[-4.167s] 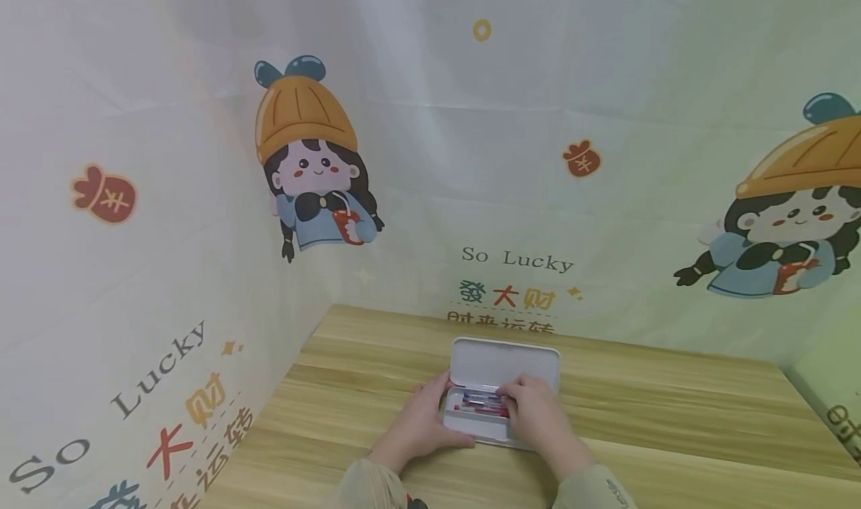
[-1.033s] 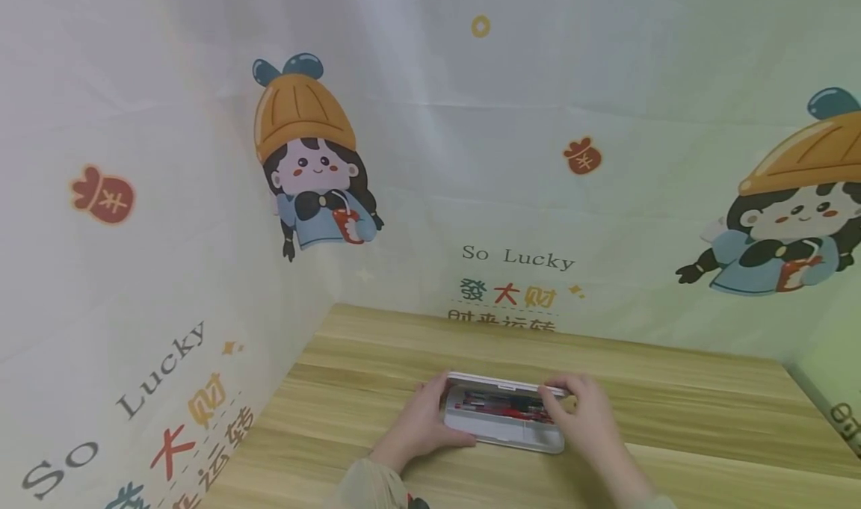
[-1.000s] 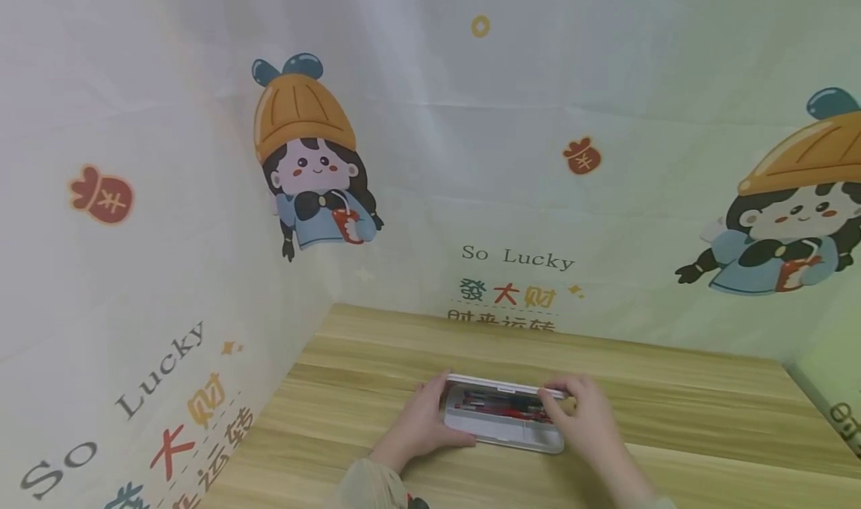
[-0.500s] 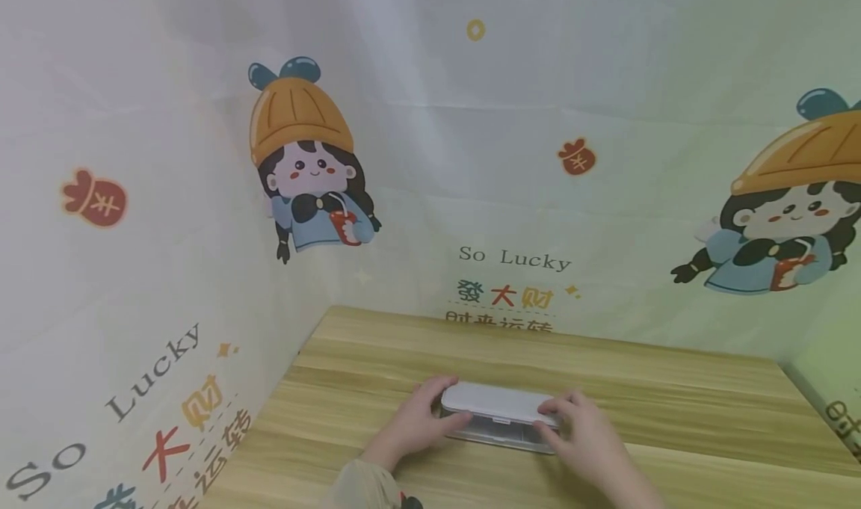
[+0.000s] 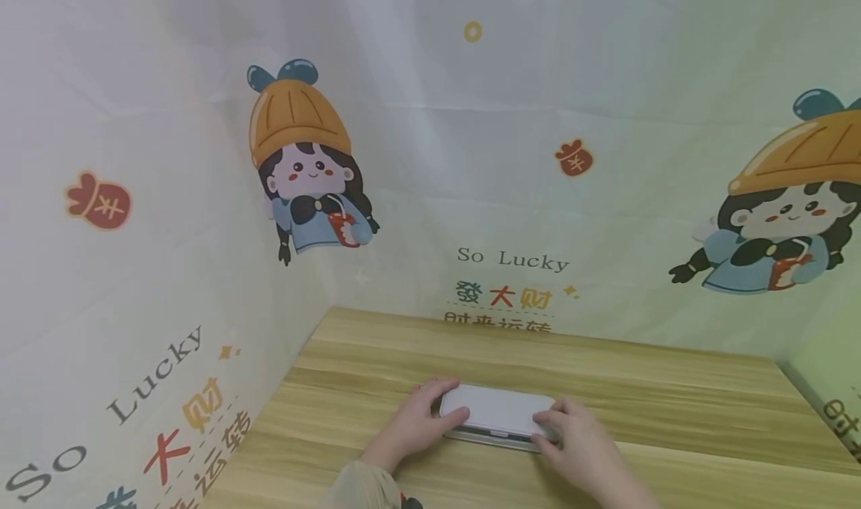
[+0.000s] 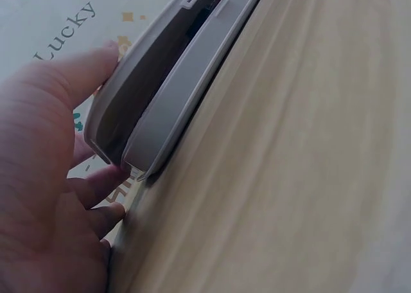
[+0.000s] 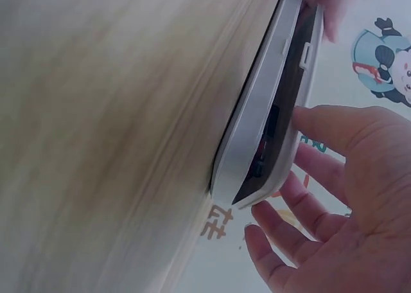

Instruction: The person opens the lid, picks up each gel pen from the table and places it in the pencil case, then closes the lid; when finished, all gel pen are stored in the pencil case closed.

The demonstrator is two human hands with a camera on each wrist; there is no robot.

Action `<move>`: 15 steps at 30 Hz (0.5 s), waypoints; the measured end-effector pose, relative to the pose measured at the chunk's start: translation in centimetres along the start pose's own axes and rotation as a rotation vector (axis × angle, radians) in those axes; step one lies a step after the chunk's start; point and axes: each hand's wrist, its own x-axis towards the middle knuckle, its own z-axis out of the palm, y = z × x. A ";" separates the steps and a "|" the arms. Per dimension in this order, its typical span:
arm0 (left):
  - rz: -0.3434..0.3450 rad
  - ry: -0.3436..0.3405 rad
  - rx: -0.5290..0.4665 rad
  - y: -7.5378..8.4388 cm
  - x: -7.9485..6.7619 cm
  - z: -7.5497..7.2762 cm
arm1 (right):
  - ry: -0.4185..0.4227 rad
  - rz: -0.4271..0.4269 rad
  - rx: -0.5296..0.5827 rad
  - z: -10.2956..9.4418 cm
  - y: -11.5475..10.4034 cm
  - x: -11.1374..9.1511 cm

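Observation:
A white pencil case [image 5: 501,406] lies on the table with its lid lowered to a narrow gap along the front. My left hand [image 5: 418,421] grips the left end, thumb on top of the lid and fingers round the back corner. At the right end, my right hand [image 5: 578,438] pinches the lid, its thumb at the front edge and fingertips on top. In the right wrist view, dark and red pens [image 7: 262,153] show through the gap; a small latch tab [image 7: 304,55] sits on the lid's edge. From the left wrist, the case base [image 6: 173,106] rests flat on the wood.
The wooden table [image 5: 377,344] runs back to a pale printed cloth [image 5: 417,195] hung behind and on the left. Cartoon figures and lettering are printed on it. The table's back edge lies a short way beyond the case.
Earlier the case stood open, my right hand among the pens. That hand then took the lid and brought it forward and down. My left thumb moved from the front edge onto the lid.

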 end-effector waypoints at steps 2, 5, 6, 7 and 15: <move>0.004 0.002 0.002 0.0 -0.1 0.0 | -0.001 -0.004 -0.008 0.1 0.0 -0.1; 0.009 0.002 0.009 0.1 -0.1 0.0 | -0.002 -0.011 -0.019 0.2 0.0 -0.1; 0.006 0.000 0.010 0.2 -0.1 0.0 | -0.001 -0.014 -0.021 0.2 0.0 -0.2; 0.004 -0.001 0.010 0.2 -0.1 0.0 | 0.003 -0.019 -0.023 0.3 0.0 -0.2; 0.005 -0.003 0.021 0.0 0.0 0.0 | 0.014 -0.035 -0.034 0.4 0.0 -0.2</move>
